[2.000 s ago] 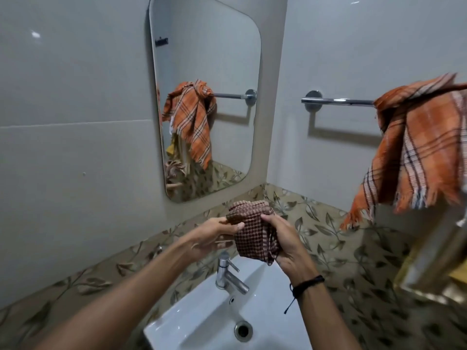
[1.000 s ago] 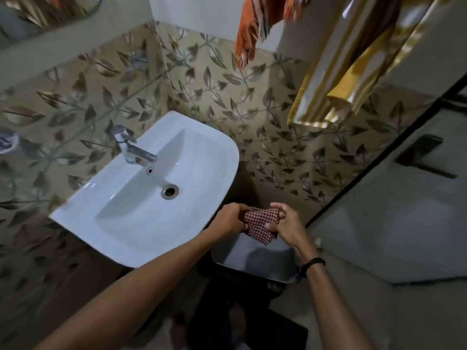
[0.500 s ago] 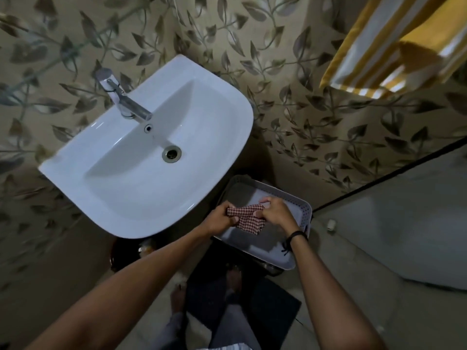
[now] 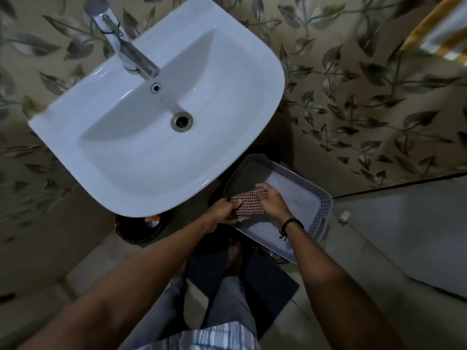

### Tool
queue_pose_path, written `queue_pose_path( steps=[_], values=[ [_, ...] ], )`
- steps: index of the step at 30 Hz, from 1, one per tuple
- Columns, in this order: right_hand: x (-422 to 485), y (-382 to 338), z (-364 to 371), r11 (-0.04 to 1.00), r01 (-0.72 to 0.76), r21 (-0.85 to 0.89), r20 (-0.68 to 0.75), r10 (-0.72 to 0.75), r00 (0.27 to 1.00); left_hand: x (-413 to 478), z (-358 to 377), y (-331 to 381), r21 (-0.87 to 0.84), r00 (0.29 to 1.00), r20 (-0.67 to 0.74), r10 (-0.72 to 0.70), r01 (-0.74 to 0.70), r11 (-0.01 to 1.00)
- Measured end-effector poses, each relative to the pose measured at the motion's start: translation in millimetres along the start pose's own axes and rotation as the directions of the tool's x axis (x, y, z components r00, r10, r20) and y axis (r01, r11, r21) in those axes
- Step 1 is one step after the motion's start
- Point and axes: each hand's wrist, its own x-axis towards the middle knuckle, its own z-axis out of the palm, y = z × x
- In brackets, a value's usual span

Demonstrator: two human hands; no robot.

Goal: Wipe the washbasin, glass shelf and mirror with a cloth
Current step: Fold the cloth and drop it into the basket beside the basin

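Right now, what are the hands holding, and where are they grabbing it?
Both hold the checked cloth: the left hand grips its left end, the right hand its right end, above the grey basket.

At your 11 o'clock the washbasin (image 4: 141, 157) looks like white glazed ceramic, smooth and glossy with soft highlights. Its tap (image 4: 131, 56) and drain ring (image 4: 181, 121) are polished, shiny metal. The checked cloth (image 4: 246, 204) you grip is a woven fabric, matt and finely textured, and the grey basket (image 4: 324, 200) at 4 o'clock looks like matt plastic with perforated walls. The leaf-patterned wall tiles (image 4: 353, 102) carry a faint sheen, the striped towel (image 4: 444, 44) at 2 o'clock is soft matt cloth, and the floor mat (image 4: 273, 281) at 6 o'clock is dark and dull.
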Motion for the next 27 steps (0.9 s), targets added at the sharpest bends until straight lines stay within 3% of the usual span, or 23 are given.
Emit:
queue_pose_path(
  steps=[6, 15, 18, 22, 25, 27],
  values=[
    [32, 3, -6, 0.998, 0.051, -0.047, 0.089, -0.046, 0.995, 21, 15, -1, -0.164, 0.992, -0.074, -0.1, 0.087, 0.983],
    [67, 14, -15, 0.994, 0.09, -0.07, 0.156, -0.078, 0.985, 38, 24, -6, -0.293, 0.984, -0.035, -0.173, 0.156, 0.943],
    [76, 22, -11, 0.993, 0.1, -0.056, 0.128, -0.092, 0.987, 46, 24, -10, -0.249, 0.976, -0.031, -0.218, 0.203, 0.947],
    [79, 23, -13, 0.944, 0.137, -0.299, -0.049, -0.159, 0.986, 50, 26, -17, -0.128, 0.971, -0.079, -0.226, 0.215, 0.968],
    [79, 20, -11, 0.903, 0.149, -0.404, -0.002, -0.164, 0.986, 41, 28, -16, -0.078, 0.98, -0.092, -0.174, 0.167, 0.983],
    [77, 17, -9, 0.876, 0.144, -0.461, 0.054, -0.134, 0.99, 43, 29, -17, 0.05, 0.991, -0.088, -0.097, 0.102, 0.994]
  ],
)
